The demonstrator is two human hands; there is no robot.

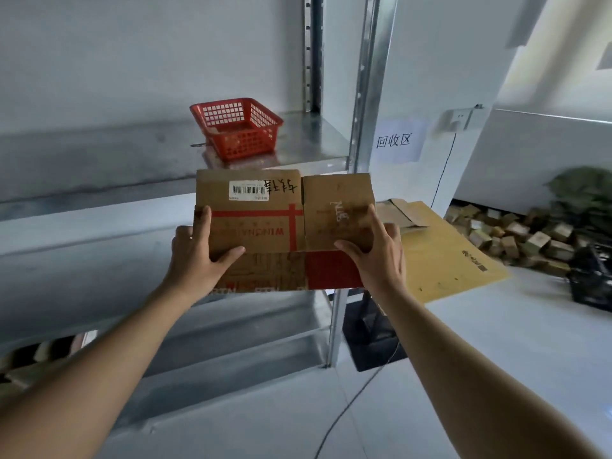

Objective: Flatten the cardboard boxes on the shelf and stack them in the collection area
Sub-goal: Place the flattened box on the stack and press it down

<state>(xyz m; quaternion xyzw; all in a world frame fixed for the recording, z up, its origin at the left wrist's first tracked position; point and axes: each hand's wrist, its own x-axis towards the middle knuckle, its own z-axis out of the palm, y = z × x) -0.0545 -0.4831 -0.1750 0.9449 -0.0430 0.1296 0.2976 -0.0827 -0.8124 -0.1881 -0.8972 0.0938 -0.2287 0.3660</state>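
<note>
Two hands grip one flattened cardboard box in front of the metal shelf.

Left hand [198, 250] clamps the box's [265, 223] left edge, right hand [374, 250] its right edge, thumbs on the printed face. At 12 o'clock behind it, a red basket [236, 127] sits on the shelf [99, 160]. At 3 o'clock, flattened cardboard [443, 256] lies on the floor below a paper sign [399, 140].

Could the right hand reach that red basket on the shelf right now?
Probably not yet: the right hand and left hand both grip the flattened cardboard box, which sits between them and the red basket. Otherwise the shelf front is open.
</note>
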